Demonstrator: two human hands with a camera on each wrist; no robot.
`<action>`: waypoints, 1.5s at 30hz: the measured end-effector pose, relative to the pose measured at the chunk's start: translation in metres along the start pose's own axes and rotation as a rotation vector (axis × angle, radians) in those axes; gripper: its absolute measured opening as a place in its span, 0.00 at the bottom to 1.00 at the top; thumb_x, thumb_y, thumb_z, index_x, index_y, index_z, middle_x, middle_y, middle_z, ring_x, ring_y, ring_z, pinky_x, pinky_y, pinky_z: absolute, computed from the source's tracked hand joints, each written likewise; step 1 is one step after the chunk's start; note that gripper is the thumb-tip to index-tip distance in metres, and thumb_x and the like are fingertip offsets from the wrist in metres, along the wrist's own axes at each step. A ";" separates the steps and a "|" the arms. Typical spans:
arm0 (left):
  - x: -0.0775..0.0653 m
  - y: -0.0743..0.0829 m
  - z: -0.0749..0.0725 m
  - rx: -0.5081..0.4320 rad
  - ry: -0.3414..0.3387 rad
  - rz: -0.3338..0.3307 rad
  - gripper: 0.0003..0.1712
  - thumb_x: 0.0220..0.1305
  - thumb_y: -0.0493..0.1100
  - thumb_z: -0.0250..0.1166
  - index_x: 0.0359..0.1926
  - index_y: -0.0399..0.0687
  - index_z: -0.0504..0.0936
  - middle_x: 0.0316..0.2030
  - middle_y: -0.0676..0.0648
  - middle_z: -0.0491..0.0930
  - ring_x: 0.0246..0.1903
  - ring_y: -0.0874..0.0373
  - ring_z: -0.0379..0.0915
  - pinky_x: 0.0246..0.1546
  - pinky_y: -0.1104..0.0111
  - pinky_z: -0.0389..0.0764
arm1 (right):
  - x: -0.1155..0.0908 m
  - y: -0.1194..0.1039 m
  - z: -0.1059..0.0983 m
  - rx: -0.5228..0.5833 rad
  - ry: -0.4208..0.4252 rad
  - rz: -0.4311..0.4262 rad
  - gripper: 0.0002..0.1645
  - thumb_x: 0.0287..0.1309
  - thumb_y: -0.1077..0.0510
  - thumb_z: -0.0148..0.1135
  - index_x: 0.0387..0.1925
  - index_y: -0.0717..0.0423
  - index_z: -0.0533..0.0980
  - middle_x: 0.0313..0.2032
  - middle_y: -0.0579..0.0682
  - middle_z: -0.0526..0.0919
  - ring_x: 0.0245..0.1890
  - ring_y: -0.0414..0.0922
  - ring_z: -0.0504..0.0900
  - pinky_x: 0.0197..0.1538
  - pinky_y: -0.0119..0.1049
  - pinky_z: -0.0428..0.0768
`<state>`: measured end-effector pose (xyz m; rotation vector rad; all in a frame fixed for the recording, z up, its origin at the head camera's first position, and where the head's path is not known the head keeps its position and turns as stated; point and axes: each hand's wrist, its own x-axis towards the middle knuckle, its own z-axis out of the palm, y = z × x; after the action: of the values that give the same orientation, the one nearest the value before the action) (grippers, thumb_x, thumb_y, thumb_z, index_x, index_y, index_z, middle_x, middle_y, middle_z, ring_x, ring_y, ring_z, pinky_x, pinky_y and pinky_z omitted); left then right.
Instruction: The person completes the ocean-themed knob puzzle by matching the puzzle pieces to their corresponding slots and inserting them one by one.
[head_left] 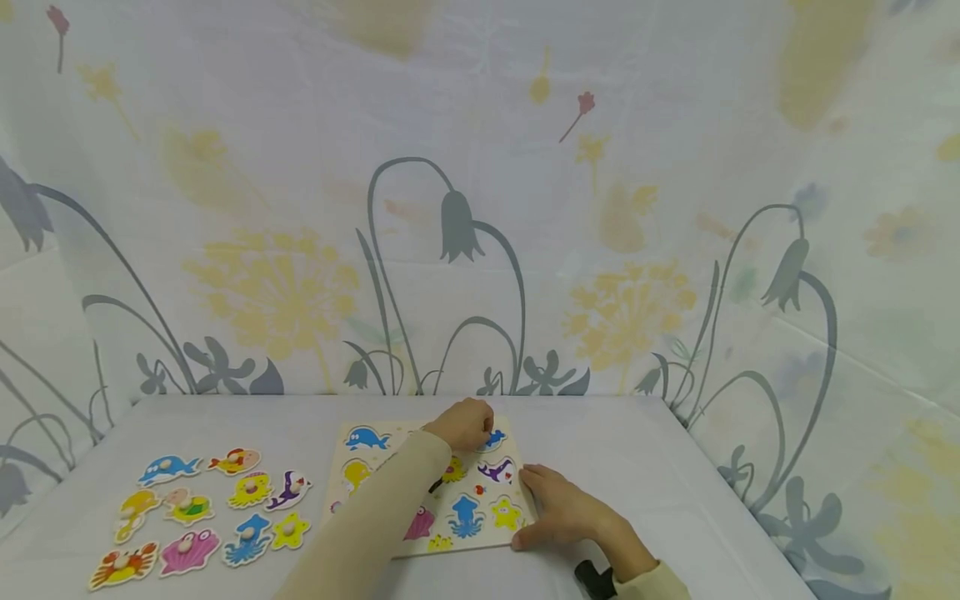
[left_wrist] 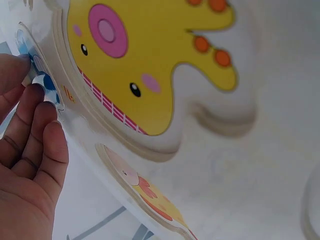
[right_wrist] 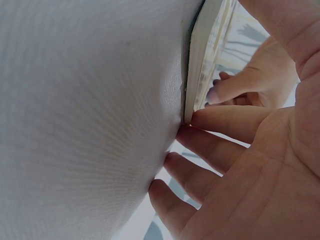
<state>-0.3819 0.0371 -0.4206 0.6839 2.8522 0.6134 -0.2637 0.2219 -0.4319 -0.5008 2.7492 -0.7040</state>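
Note:
A wooden sea-animal puzzle board (head_left: 427, 550) lies flat on the table. Over its far right corner is my left hand (head_left: 467, 423), with the forearm crossing the board. In the left wrist view, thumb and fingertips pinch a blue-and-white puzzle piece (left_wrist: 46, 86) at its slot; its full shape is hidden. My right hand (head_left: 566, 507) rests at the board's right edge, thumb near the front corner. Seen from the right wrist, its fairly straight fingers (right_wrist: 220, 145) touch the board's edge (right_wrist: 197, 65) and the tabletop.
Left of the board lie several loose knobbed pieces, among them a blue whale (head_left: 168, 469), a crab (head_left: 123, 565), a pink shell (head_left: 189, 552), a squid (head_left: 247, 540) and a star (head_left: 290, 531). A flower-printed curtain (head_left: 480, 317) hangs behind the white table.

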 end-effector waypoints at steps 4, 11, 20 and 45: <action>0.000 0.000 0.000 -0.007 -0.006 -0.001 0.05 0.61 0.41 0.65 0.29 0.51 0.78 0.27 0.54 0.75 0.29 0.59 0.71 0.35 0.69 0.74 | -0.001 -0.001 0.000 0.008 0.000 0.005 0.60 0.36 0.40 0.77 0.66 0.66 0.62 0.67 0.61 0.62 0.68 0.60 0.58 0.65 0.59 0.57; 0.001 -0.005 0.003 -0.033 -0.011 0.008 0.02 0.61 0.42 0.66 0.32 0.52 0.80 0.29 0.55 0.75 0.31 0.59 0.71 0.37 0.68 0.75 | -0.001 -0.003 -0.001 0.004 0.002 0.010 0.60 0.35 0.40 0.77 0.66 0.66 0.63 0.67 0.61 0.62 0.68 0.60 0.58 0.64 0.59 0.57; -0.007 -0.012 -0.002 -0.068 -0.020 0.038 0.08 0.58 0.42 0.67 0.40 0.53 0.81 0.32 0.55 0.75 0.32 0.60 0.71 0.39 0.67 0.75 | 0.000 -0.005 0.000 -0.010 -0.005 0.019 0.60 0.36 0.39 0.77 0.65 0.66 0.63 0.67 0.61 0.62 0.67 0.60 0.58 0.64 0.59 0.57; -0.127 -0.087 -0.067 0.118 0.067 0.255 0.10 0.56 0.42 0.69 0.40 0.50 0.81 0.36 0.51 0.75 0.38 0.55 0.73 0.42 0.59 0.75 | 0.000 -0.001 0.003 0.001 0.002 0.024 0.61 0.35 0.38 0.76 0.66 0.65 0.62 0.68 0.62 0.60 0.68 0.62 0.56 0.65 0.60 0.55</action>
<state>-0.3201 -0.1160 -0.3904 1.0781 2.9046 0.5116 -0.2622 0.2200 -0.4339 -0.4668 2.7516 -0.7003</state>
